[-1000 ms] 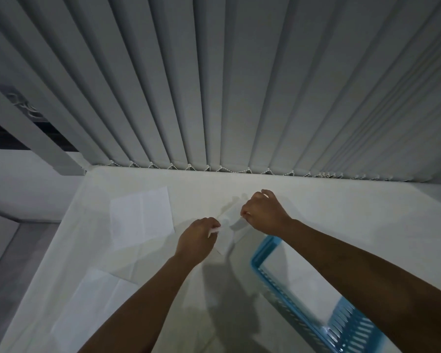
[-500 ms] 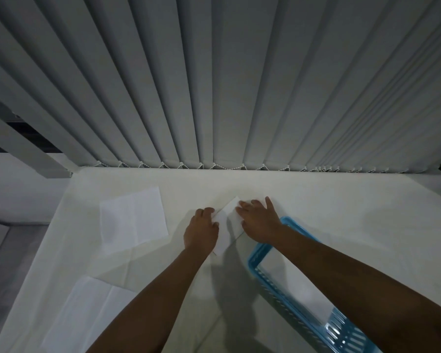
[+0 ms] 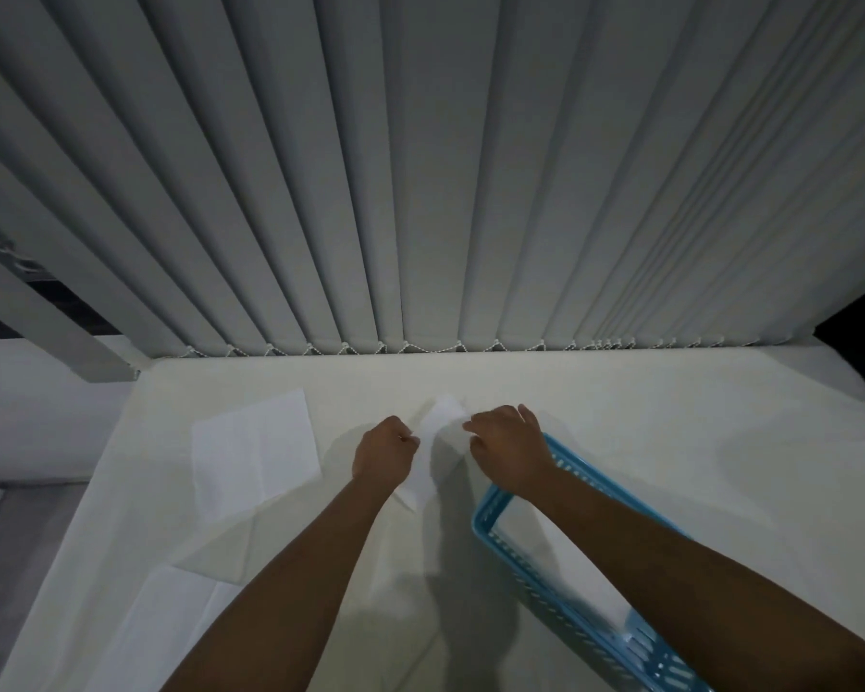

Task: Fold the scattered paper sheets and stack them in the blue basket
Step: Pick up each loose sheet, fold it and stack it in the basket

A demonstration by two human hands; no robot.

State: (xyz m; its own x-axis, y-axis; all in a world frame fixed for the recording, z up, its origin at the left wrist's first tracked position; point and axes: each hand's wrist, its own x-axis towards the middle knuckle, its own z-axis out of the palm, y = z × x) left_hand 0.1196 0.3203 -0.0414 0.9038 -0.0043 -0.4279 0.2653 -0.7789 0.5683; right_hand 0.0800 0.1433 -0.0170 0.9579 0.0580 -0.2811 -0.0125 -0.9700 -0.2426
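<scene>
A folded white paper sheet (image 3: 433, 444) lies on the white table between my hands. My left hand (image 3: 384, 452) is curled at the sheet's left edge and pinches it. My right hand (image 3: 508, 442) curls its fingers on the sheet's right edge. The blue basket (image 3: 520, 556) sits to the right under my right forearm, with white paper (image 3: 570, 561) lying inside it. An unfolded creased sheet (image 3: 256, 449) lies to the left. Another sheet (image 3: 171, 636) lies at the lower left.
Grey vertical blinds (image 3: 420, 192) hang along the table's far edge. The table's left edge (image 3: 76, 521) drops to a grey floor. A white cloth covers the table (image 3: 695, 432).
The sheet was held up a second ago, then pressed flat on the table; now both hands curl at its edges and its far end lifts slightly.
</scene>
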